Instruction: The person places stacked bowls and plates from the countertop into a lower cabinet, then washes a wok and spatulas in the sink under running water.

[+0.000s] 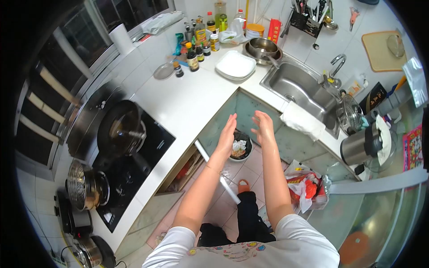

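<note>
Where the broad white table (178, 99) bends around a corner, its front faced with pale green marbled panels, a floor of pink tiles (253, 168) shows below. On the table's left stretch lies a flat black glass cooktop (159, 137), and in its right stretch is set a rectangular stainless-steel sink (300, 83). A round black wok with a long handle (117, 115) sits on the cooktop, near a shiny steel pot with a perforated upper section (80, 190). A round white bin with a black plastic liner (243, 155) stands on the floor in the corner, appearing between the forearms, with crumpled white and orange-brown waste (239, 146) inside. A folded white cloth (302, 119) drapes over the sink's front edge, and a stack of white square plates (235, 64) rests near the corner. The left hand (227, 133) and right hand (263, 126) are raised apart, palms roughly facing; each grip is unclosed and bare, fingers extended. Among the smallest things, a dark bottle with a brown cap (178, 70) stands beside a round grey lid (163, 71).
</note>
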A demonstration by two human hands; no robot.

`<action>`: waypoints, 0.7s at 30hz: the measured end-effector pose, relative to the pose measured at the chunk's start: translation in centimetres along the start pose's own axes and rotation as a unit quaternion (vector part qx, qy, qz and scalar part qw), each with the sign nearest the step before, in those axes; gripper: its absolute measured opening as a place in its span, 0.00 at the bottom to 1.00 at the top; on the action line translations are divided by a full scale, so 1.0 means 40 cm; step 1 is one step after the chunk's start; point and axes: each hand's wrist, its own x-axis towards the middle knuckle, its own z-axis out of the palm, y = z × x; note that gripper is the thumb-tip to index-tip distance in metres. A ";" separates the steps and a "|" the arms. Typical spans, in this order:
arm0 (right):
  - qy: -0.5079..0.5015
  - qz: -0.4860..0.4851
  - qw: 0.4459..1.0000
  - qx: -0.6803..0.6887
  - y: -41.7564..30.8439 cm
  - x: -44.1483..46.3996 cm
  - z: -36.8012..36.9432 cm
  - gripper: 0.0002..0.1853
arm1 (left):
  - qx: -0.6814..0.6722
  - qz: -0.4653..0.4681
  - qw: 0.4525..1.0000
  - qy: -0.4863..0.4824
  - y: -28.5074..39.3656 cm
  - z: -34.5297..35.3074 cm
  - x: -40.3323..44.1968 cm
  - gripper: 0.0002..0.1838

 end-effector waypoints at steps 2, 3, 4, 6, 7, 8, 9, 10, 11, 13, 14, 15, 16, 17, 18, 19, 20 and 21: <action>-0.021 0.038 0.999 -0.007 -0.041 0.180 0.007 0.22 | -0.021 -0.027 0.999 0.019 -0.013 0.040 0.110 0.30; -0.030 0.064 0.997 -0.005 -0.043 0.264 0.013 0.24 | -0.035 -0.049 0.998 0.033 -0.021 0.055 0.147 0.30; -0.041 0.091 0.995 -0.002 -0.045 0.341 0.026 0.26 | -0.047 -0.071 0.995 0.048 -0.031 0.063 0.185 0.30; -0.069 0.110 0.992 -0.008 -0.056 0.494 0.061 0.28 | -0.058 -0.084 0.993 0.067 -0.057 0.062 0.265 0.29; -0.072 0.111 0.991 -0.024 -0.057 0.560 0.092 0.31 | -0.067 -0.087 0.991 0.077 -0.041 0.067 0.289 0.29; -0.077 0.123 0.989 -0.027 -0.058 0.623 0.117 0.31 | -0.077 -0.089 0.989 0.087 -0.038 0.065 0.312 0.29; -0.083 0.138 0.987 -0.030 -0.048 0.678 0.144 0.32 | -0.089 -0.089 0.985 0.116 -0.051 0.051 0.328 0.27; -0.089 0.154 0.983 -0.034 -0.043 0.710 0.174 0.33 | -0.094 -0.096 0.983 0.127 -0.054 0.037 0.338 0.26; -0.110 0.183 0.977 -0.003 -0.047 0.742 0.189 0.29 | -0.098 -0.102 0.980 0.138 -0.055 0.022 0.345 0.25; -0.099 0.173 0.976 0.085 -0.016 0.787 0.214 0.26 | -0.114 -0.102 0.975 0.163 -0.058 -0.005 0.357 0.22; -0.091 0.167 0.973 0.130 0.001 0.801 0.228 0.24 | -0.114 -0.102 0.974 0.168 -0.058 -0.017 0.360 0.21; -0.068 0.145 0.981 0.106 -0.009 0.789 0.238 0.22 | -0.114 -0.102 0.973 0.171 -0.060 -0.029 0.361 0.21; -0.074 0.127 0.984 0.106 0.002 0.788 0.240 0.22 | -0.116 -0.103 0.973 0.173 -0.063 -0.037 0.358 0.20; -0.080 0.107 0.986 0.104 0.001 0.778 0.240 0.22 | -0.116 -0.102 0.971 0.181 -0.067 -0.043 0.354 0.20; -0.086 0.087 0.987 0.103 0.002 0.772 0.237 0.22 | -0.115 -0.100 0.970 0.187 -0.068 -0.048 0.350 0.20; -0.101 0.091 0.985 0.109 0.002 0.764 0.230 0.22 | -0.115 -0.099 0.970 0.192 -0.069 -0.050 0.343 0.20; -0.107 0.092 0.984 0.104 0.003 0.753 0.225 0.23 | -0.110 -0.097 0.970 0.193 -0.070 -0.052 0.334 0.19; -0.112 0.094 0.984 0.101 0.001 0.737 0.219 0.23 | -0.105 -0.096 0.971 0.192 -0.066 -0.051 0.323 0.19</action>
